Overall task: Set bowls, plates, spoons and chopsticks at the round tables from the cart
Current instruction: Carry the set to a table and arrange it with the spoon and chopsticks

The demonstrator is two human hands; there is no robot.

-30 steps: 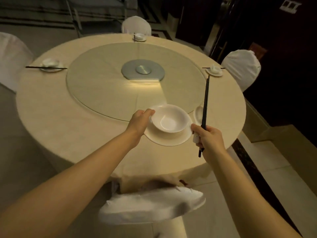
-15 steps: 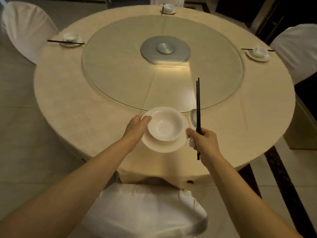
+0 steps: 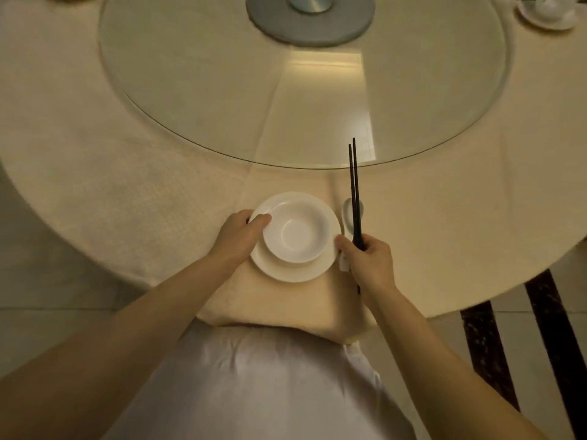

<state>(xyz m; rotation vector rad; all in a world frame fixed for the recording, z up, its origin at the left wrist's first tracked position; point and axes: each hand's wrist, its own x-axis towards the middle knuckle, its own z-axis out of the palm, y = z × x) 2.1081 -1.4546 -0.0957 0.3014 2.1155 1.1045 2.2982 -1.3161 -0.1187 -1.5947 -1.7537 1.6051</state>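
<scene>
We pinch the plate (image 3: pixel 295 271) rim at nine o'clock, left hand (image 3: pixel 239 238) fingers closed, bowl (image 3: pixel 298 231) stacked on it; right hand (image 3: pixel 368 263) grips chopsticks (image 3: pixel 355 198) (spoon (image 3: pixel 349 217) underneath) — a careless tilt could slide the bowl off onto the desk (image 3: pixel 127 185)

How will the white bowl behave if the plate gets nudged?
The bowl looks glazed and sits loose on the plate, so it may slide. Probably rigid, brittle ceramic. Wide and shallow, so unlikely to tip; left hand steadies it.

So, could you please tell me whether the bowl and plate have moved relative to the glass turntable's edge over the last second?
Yes. The bowl and plate overlapped the glass turntable rim; now they sit nearer the person, clear of it.
</scene>
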